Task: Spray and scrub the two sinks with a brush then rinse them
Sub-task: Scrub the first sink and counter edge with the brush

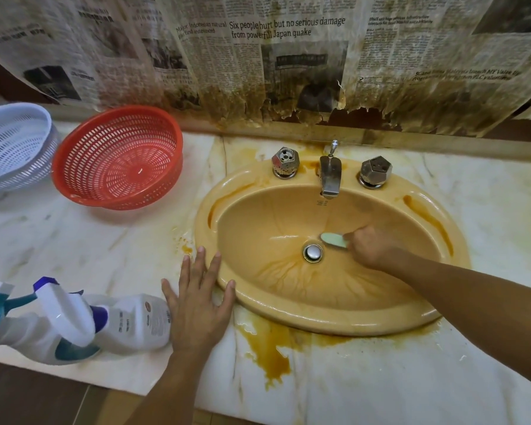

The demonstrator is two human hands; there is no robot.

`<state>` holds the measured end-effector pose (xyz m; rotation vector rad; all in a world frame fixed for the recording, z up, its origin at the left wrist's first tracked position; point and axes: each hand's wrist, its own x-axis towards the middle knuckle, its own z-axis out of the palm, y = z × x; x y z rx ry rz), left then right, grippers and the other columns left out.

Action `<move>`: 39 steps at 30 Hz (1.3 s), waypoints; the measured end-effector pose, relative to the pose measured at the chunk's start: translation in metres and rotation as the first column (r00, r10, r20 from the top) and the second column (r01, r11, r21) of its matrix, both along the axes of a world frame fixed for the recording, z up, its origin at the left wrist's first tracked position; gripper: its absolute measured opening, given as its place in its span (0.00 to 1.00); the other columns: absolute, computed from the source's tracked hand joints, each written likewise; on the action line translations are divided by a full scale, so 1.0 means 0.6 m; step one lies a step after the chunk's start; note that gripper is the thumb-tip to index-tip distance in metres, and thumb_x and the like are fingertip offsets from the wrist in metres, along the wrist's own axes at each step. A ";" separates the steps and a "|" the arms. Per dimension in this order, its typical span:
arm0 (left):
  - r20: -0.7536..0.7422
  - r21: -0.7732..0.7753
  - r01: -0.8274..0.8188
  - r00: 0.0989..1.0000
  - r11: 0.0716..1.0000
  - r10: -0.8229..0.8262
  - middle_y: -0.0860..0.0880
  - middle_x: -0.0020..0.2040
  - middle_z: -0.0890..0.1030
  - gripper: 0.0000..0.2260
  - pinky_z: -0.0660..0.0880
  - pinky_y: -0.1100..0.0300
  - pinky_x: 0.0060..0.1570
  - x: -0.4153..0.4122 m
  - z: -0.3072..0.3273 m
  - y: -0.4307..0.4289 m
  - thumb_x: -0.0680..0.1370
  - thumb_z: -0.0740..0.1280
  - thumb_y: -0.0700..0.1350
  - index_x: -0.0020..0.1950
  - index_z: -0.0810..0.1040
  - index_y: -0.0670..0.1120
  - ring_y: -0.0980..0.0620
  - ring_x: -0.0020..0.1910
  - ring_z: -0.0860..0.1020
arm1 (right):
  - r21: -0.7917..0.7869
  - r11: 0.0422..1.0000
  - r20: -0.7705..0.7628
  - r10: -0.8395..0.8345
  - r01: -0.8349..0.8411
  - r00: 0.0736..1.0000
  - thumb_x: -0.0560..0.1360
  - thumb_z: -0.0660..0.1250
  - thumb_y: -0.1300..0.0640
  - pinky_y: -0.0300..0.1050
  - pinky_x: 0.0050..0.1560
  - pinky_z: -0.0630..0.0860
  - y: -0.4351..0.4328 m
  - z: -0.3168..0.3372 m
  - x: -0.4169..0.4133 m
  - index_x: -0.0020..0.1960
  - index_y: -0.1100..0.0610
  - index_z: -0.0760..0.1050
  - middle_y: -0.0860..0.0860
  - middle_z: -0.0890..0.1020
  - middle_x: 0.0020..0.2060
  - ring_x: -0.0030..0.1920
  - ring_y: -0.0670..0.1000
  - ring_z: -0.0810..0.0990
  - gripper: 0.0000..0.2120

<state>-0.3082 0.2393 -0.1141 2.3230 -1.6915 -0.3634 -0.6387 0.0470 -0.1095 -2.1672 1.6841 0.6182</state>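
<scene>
sink (328,314): glossy glazed (stained) | tap (330,176): dull metal | counter (74,240): smooth marble | baskets (117,157): plastic

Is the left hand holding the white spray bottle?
No, the left hand lies flat, fingers spread, on the marble counter by the rim of the sink, beside the white spray bottle lying on its side.

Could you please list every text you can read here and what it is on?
"Six people hurt but no serious damage from powerful Japan quake": headline on the wall newspaper.
Other newsprint: too blurred.
Spray bottle label: too blurred.
Print on the sink under the tap: too small.
</scene>
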 end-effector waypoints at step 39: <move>-0.012 -0.039 -0.043 0.999 0.998 0.042 0.59 0.84 0.49 0.28 0.42 0.35 0.79 -0.006 -0.001 0.003 0.82 0.48 0.65 0.82 0.57 0.62 0.54 0.83 0.48 | 0.126 0.990 0.003 0.060 -0.060 0.998 0.77 0.62 0.50 0.53 0.55 0.80 0.070 0.012 0.010 0.62 0.48 0.82 0.51 0.83 0.56 0.56 0.54 0.80 0.16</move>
